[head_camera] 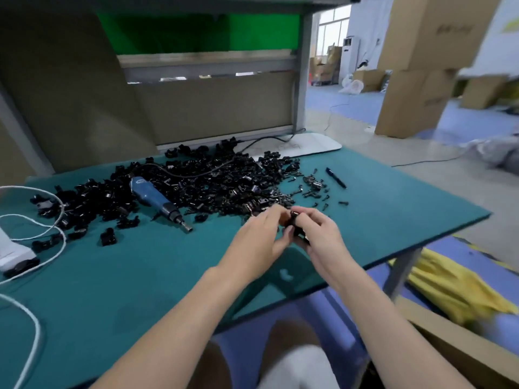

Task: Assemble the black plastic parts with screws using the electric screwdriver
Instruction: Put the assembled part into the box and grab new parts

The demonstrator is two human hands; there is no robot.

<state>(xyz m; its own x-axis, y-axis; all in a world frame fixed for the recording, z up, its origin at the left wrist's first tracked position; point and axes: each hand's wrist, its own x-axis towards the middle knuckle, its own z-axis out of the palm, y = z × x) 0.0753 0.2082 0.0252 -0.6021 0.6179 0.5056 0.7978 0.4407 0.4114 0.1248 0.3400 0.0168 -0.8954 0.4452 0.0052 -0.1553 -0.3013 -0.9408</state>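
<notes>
A big heap of black plastic parts [196,186] covers the back of the green table mat [140,276]. The blue electric screwdriver [157,199] lies on the heap's front edge, its tip pointing right and toward me. Loose black screws [316,189] are scattered to the right of the heap. Just in front of the heap my left hand [259,237] and my right hand [320,234] meet around a small black plastic part [296,224]. Both hands have fingers closed on it; the fingers hide most of it.
A black pen [335,177] lies beyond the screws at the right. White cable [56,220] loops over the table's left side beside a white device [14,256]. A cardboard box [463,352] stands at the lower right, yellow cloth [449,287] under the table's right edge.
</notes>
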